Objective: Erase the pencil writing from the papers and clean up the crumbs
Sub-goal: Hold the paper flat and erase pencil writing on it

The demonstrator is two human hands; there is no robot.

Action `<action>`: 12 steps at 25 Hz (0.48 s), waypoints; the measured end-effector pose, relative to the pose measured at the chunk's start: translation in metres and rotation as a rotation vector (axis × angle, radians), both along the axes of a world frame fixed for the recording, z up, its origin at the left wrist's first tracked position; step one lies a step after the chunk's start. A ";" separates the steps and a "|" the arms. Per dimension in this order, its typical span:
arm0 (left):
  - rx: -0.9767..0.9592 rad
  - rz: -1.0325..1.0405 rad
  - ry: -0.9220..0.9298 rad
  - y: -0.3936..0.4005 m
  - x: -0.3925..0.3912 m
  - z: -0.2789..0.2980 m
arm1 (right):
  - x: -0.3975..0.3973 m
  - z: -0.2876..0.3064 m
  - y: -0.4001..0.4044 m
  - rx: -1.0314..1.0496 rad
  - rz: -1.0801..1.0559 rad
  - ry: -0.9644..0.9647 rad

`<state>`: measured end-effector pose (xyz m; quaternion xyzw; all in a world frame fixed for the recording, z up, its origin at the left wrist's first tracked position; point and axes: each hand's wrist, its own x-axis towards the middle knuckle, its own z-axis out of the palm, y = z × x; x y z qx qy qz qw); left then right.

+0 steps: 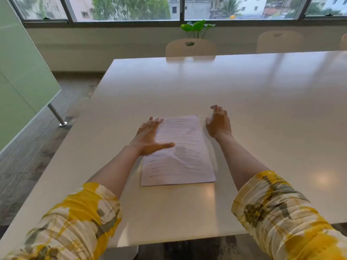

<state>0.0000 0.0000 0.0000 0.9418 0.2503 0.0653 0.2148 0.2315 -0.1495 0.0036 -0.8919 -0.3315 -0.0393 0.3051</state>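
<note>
1. Nearest the camera, two forearms in yellow-and-white patterned sleeves [277, 209] reach forward over the near edge of the white desk [262, 113].
2. Between the arms lies the sheet of paper [180, 156], flat on the desk, with rows of faint pencil lines across it. Whether more sheets lie beneath it cannot be told; the picture is blurred there.
3. The left hand [150, 136] lies flat with its fingers straight and spread, palm down on the paper's left edge, thumb pointing across the written lines. It holds nothing.
4. The right hand [218, 122] hovers just beside the paper's far right corner, fingers loosely curled and apart, with nothing in it. It seems not to touch the sheet, though blur makes this uncertain.
5. No eraser shows anywhere in view, and no crumbs can be made out on the sheet or the desk.
6. Judged from this, the task stands at its start: the writing is still on the page, and the hands appear to be settling the paper in place.
7. The next move calls for an eraser to be fetched, then for the left hand to press the sheet firmly so that rubbing does not crease it.
8. Farther off, beige chairs [190, 47] stand at the desk's far side, with a leafy plant [197, 27] and windows behind.
</note>
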 end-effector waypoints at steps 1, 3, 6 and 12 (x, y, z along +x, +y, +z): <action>0.012 -0.009 -0.012 0.000 -0.001 0.001 | 0.000 -0.001 -0.001 0.004 -0.012 0.012; 0.007 -0.004 -0.028 0.001 -0.003 0.002 | 0.003 -0.005 -0.001 0.003 -0.025 0.014; -0.032 0.011 -0.033 0.002 -0.005 -0.002 | 0.007 -0.012 0.001 -0.004 -0.024 0.017; -0.058 0.045 -0.002 0.009 -0.007 -0.008 | 0.022 -0.026 0.004 0.049 -0.059 -0.007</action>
